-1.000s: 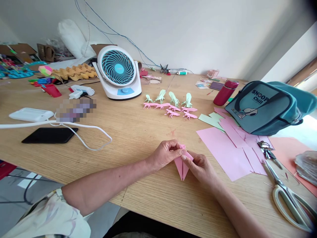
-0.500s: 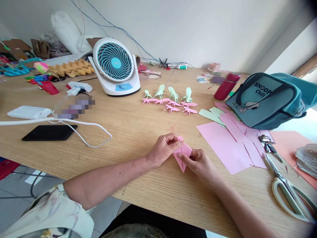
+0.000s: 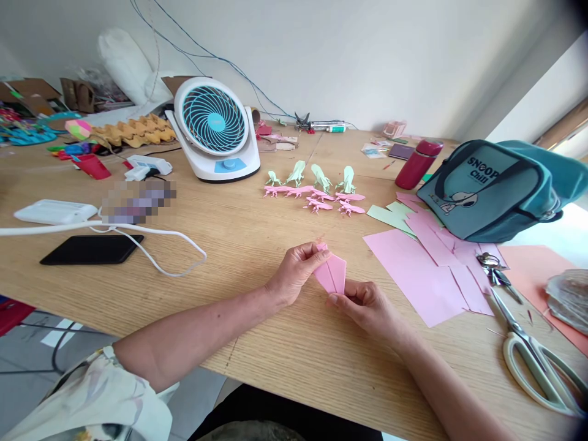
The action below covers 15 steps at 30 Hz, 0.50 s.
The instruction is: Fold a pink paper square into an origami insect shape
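A folded piece of pink paper (image 3: 331, 274) is held between my two hands, a little above the front of the wooden table. My left hand (image 3: 297, 269) pinches its upper left corner between thumb and fingers. At its lower tip, the thumb and fingers of my right hand (image 3: 365, 304) are closed on the paper. A crease runs down the middle of it. Beyond my hands stand several folded paper insects, green ones (image 3: 321, 176) in the back row and pink ones (image 3: 316, 204) in front.
Pink sheets (image 3: 413, 275) and green strips (image 3: 390, 217) lie right of my hands, with scissors (image 3: 528, 349) nearer me. A teal bag (image 3: 487, 190) and red bottle (image 3: 419, 164) stand behind them. Leftward are a fan (image 3: 215, 128), a black phone (image 3: 92, 250) and a white cable (image 3: 184, 231).
My right hand has slid from the paper's middle to its lower tip. The paper has tilted and moved slightly left with my left hand, and its lower point is now covered by my right fingers.
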### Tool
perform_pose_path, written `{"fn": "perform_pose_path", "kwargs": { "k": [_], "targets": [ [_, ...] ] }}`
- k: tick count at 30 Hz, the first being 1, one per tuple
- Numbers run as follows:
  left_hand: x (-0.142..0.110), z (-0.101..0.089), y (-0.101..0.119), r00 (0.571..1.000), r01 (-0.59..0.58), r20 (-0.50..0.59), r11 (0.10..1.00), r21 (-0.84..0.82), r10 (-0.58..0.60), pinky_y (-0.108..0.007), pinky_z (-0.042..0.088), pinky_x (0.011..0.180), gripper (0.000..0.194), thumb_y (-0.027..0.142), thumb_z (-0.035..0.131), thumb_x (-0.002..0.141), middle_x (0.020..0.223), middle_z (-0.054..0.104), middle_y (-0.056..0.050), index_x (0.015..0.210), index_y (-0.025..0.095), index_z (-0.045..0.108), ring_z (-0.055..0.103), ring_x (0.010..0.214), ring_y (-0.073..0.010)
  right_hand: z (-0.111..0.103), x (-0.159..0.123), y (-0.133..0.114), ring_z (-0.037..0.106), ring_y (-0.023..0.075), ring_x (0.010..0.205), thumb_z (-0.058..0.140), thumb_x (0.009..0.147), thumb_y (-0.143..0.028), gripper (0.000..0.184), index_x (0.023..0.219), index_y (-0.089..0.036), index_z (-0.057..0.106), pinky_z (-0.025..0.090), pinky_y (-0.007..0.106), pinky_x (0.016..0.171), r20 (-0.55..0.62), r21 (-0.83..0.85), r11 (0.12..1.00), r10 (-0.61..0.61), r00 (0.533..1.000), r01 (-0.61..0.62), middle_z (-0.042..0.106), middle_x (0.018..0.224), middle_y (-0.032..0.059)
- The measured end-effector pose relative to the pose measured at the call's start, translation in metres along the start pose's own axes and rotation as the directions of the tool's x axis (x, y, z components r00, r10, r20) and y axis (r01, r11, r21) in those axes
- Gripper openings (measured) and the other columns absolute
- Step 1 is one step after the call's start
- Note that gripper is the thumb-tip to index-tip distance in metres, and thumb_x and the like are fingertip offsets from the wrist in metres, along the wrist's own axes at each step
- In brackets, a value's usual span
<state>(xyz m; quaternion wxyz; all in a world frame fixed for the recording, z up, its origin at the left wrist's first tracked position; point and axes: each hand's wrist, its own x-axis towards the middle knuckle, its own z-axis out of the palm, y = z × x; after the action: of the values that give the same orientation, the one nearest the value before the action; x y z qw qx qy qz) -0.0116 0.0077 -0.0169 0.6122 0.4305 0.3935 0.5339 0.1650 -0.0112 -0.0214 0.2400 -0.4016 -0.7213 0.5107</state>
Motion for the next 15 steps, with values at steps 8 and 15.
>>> {"fn": "perform_pose_path", "kwargs": {
  "k": [8,15],
  "targets": [
    [0.0044,-0.0067,-0.0002,0.990,0.005,0.135,0.986,0.165,-0.028,-0.023,0.030,0.061,0.047,0.056,0.076,0.074,0.063,0.045,0.005,0.067,0.014,0.056,0.037,0.061,-0.0082,0.0009,-0.0014,0.0056,0.028,0.0099,0.054,0.059,0.087,-0.055,0.042,0.071,-0.017,0.065,0.020,0.025,0.050,-0.116,0.043,0.998,0.050,0.992,-0.045,0.036,0.058,-0.0040],
    [0.0051,-0.0084,-0.0067,0.991,-0.016,0.136,0.979,0.201,-0.011,-0.024,0.030,0.062,0.047,0.054,0.080,0.068,0.063,0.050,0.003,0.066,0.012,0.059,0.042,0.064,-0.0097,-0.0004,0.0005,0.0074,0.036,0.0114,0.055,0.062,0.084,-0.058,0.045,0.073,-0.017,0.073,0.026,0.025,0.050,-0.161,0.065,0.997,0.040,0.986,-0.030,0.046,0.060,-0.0009]
  ]
}}
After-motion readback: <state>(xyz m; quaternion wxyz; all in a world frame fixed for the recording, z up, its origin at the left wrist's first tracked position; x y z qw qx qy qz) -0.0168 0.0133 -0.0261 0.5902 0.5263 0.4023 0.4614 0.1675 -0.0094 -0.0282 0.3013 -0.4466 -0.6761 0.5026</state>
